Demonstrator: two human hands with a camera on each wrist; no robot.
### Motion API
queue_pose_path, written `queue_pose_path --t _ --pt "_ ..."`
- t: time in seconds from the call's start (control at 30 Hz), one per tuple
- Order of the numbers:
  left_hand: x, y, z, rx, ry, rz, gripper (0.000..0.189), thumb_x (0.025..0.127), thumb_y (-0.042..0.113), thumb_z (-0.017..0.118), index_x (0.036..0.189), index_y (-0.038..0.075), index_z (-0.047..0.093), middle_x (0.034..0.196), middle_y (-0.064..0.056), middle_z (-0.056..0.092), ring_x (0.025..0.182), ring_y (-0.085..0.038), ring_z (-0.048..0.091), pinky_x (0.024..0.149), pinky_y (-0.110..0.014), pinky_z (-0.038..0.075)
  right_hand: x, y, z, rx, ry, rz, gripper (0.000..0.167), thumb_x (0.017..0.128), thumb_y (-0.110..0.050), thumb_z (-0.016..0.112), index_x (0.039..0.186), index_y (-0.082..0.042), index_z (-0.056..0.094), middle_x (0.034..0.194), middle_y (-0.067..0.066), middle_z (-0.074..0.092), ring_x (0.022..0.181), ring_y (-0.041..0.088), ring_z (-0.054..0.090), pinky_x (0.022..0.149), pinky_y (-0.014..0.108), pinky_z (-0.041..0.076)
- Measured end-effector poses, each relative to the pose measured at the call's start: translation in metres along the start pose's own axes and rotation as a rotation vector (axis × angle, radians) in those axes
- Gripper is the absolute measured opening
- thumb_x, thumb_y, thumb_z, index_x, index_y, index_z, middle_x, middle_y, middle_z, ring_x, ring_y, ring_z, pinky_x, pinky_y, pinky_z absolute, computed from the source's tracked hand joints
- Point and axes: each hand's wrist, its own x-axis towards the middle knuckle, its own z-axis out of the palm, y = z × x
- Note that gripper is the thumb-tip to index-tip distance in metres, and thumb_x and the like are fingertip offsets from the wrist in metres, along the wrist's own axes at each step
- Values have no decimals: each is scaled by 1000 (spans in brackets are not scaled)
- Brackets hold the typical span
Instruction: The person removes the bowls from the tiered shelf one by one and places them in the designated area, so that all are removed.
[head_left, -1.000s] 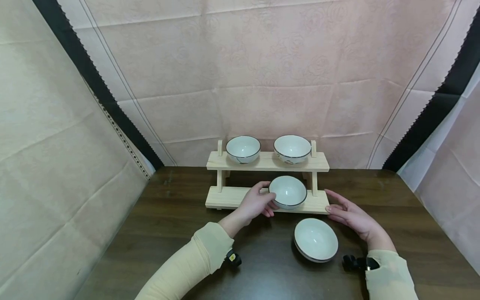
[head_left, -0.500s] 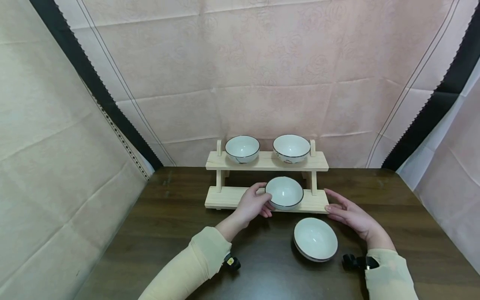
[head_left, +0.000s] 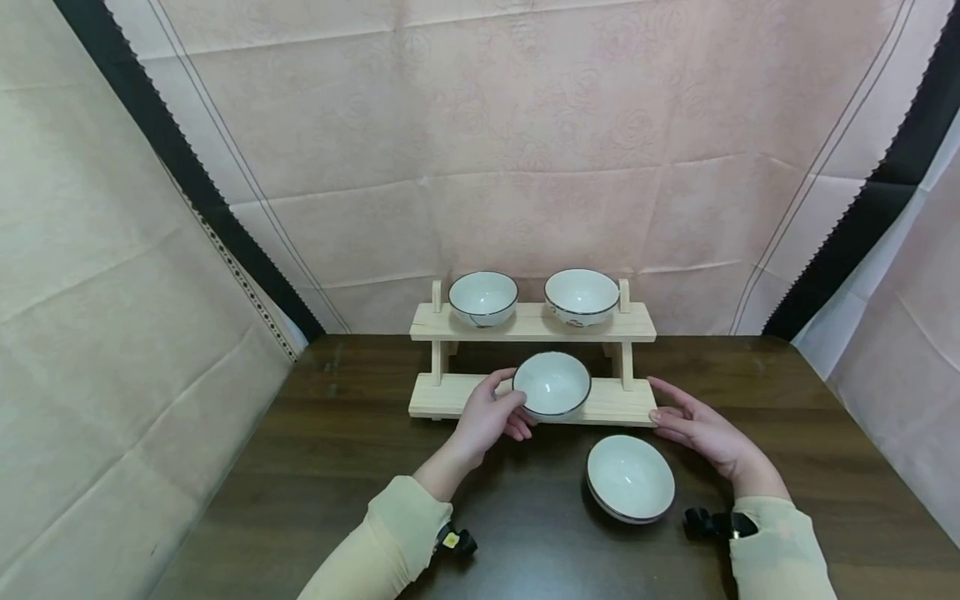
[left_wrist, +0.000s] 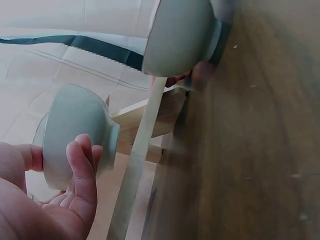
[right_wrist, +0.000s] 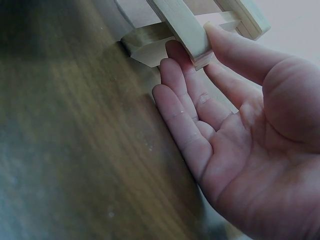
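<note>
My left hand [head_left: 482, 421] holds a white bowl [head_left: 552, 383] with a dark rim by its left side, over the lower shelf of a two-tier wooden rack [head_left: 618, 406]. The left wrist view shows the thumb and fingers on opposite sides of this upright bowl [left_wrist: 75, 130], its foot close to the shelf board. My right hand [head_left: 701, 432] pinches the right end of the lower shelf. In the right wrist view the thumb lies over the board end [right_wrist: 192, 40] and the fingers curl beneath it.
Two matching bowls, a left one [head_left: 483, 300] and a right one [head_left: 582, 297], sit on the upper shelf. Nested bowls [head_left: 632, 477] stand on the dark wooden table [head_left: 540, 517] in front of the rack. A pale cloth [head_left: 540, 150] hangs behind.
My left hand has moved left along the lower shelf with the bowl in its grip. The right hand keeps its hold on the shelf end, and the other bowls stay put.
</note>
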Motion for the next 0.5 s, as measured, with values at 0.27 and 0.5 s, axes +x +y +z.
queue_pose_path --t 0.27,0.5 --pt "-16 -7 -4 -8 -35 -19 56 102 11 61 155 3 45 86 -21 76 59 -18 70 56 -26 60 1 1 0 3 -3 3 79 111 -25 60 172 -10 11 157 36 40 125 13 62 104 26 54" --pt "-30 -10 -11 26 -50 -26 57 102 11 61 156 3 45 85 -21 76 59 -19 70 55 -27 61 0 0 0 -9 4 5 80 111 -25 60 172 -9 12 158 37 40 126 14 62 103 26 55"
